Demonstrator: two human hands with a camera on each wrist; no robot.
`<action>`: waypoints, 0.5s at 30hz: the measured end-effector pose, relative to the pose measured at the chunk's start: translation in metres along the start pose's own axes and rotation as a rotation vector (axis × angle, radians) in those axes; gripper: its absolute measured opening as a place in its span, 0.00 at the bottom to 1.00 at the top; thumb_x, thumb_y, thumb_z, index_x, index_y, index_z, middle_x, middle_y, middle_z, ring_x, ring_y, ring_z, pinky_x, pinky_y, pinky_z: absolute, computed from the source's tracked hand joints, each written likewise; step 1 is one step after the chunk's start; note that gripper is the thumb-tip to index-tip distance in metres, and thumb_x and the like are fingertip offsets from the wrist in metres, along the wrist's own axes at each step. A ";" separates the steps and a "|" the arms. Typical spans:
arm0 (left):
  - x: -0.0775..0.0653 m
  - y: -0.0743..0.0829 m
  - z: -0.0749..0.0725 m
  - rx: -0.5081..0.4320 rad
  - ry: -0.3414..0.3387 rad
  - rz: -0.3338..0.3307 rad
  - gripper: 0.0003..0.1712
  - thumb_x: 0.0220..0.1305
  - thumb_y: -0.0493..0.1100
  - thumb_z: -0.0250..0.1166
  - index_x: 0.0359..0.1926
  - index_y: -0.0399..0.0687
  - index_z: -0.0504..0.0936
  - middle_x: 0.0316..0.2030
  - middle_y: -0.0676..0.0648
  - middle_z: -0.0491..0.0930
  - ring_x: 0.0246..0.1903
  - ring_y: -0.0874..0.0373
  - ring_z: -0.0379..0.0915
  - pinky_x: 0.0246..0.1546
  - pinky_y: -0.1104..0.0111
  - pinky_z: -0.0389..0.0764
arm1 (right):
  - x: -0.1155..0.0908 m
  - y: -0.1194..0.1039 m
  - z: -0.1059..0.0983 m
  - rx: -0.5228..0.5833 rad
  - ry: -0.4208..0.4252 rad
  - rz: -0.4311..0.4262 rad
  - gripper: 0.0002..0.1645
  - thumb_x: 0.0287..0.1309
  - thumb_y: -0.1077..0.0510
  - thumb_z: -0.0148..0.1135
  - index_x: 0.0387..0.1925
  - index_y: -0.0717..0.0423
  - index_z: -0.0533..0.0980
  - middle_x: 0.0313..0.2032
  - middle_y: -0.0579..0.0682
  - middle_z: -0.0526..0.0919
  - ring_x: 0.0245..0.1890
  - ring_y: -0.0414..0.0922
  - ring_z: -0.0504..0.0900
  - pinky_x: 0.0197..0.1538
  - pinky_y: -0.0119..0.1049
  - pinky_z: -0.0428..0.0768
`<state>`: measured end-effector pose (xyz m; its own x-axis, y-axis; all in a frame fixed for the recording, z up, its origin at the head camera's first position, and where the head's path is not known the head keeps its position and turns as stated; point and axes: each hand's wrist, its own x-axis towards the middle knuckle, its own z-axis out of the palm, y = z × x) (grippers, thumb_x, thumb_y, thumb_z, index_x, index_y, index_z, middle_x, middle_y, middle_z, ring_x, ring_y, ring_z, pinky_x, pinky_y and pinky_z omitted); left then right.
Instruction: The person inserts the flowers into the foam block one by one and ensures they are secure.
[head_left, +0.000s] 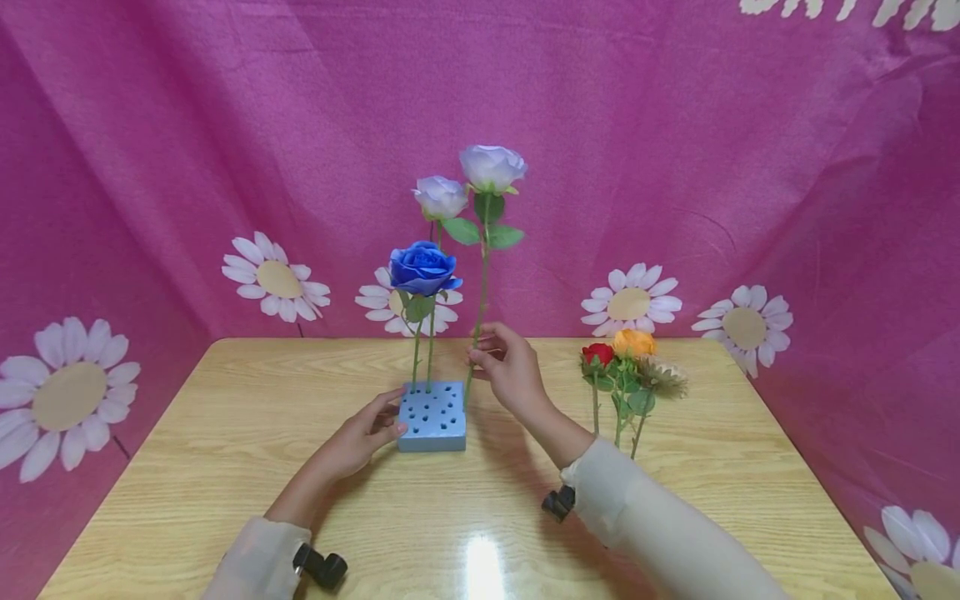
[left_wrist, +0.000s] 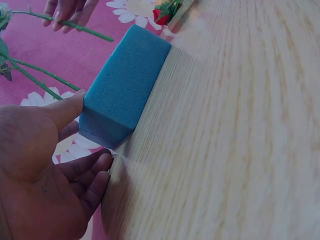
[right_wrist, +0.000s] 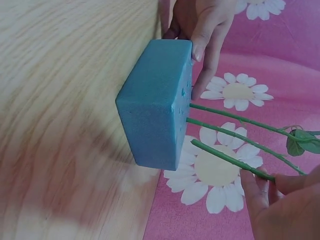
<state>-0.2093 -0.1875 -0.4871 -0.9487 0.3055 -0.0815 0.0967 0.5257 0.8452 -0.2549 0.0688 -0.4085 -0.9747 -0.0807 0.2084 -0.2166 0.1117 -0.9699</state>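
Observation:
A blue foam block (head_left: 432,444) with several holes in its top sits on the table. My left hand (head_left: 365,435) holds its left side, the thumb at the top edge. In the block stand a blue rose (head_left: 423,268) and a pale lavender rose (head_left: 439,197), both upright. My right hand (head_left: 510,367) pinches the stem of a second, taller pale lavender rose (head_left: 492,169) between thumb and fingers, right of the block. In the right wrist view, the cut end of its green stem (right_wrist: 220,153) is apart from the block's holed face.
On the table's right side lie a red rose (head_left: 597,355), an orange flower (head_left: 634,342) and a pale brownish flower (head_left: 663,375), their stems toward me. A pink cloth (head_left: 360,100) printed with white daisies hangs behind the wooden table (head_left: 247,417) and along its sides.

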 end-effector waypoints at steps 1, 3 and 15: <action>0.000 0.000 0.000 0.003 0.000 0.006 0.35 0.78 0.47 0.59 0.80 0.52 0.58 0.69 0.33 0.70 0.66 0.38 0.69 0.69 0.43 0.67 | 0.001 0.000 0.002 0.002 0.003 -0.004 0.15 0.64 0.74 0.63 0.51 0.65 0.79 0.41 0.68 0.84 0.35 0.51 0.88 0.39 0.42 0.89; 0.000 0.000 0.000 0.008 0.000 0.010 0.35 0.78 0.48 0.59 0.80 0.51 0.58 0.69 0.33 0.70 0.66 0.38 0.69 0.68 0.42 0.67 | 0.003 -0.001 0.005 -0.004 0.010 -0.011 0.15 0.64 0.74 0.64 0.51 0.65 0.79 0.42 0.68 0.84 0.36 0.53 0.88 0.39 0.41 0.89; 0.001 -0.001 0.002 -0.009 0.001 -0.020 0.36 0.78 0.48 0.59 0.80 0.54 0.58 0.71 0.34 0.68 0.68 0.37 0.67 0.70 0.43 0.66 | 0.010 0.003 0.018 -0.037 0.027 -0.056 0.14 0.65 0.74 0.62 0.51 0.65 0.79 0.41 0.68 0.84 0.36 0.54 0.89 0.40 0.40 0.89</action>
<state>-0.2099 -0.1862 -0.4886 -0.9506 0.2947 -0.0978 0.0753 0.5244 0.8481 -0.2644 0.0502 -0.4121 -0.9622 -0.0614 0.2655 -0.2718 0.1443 -0.9515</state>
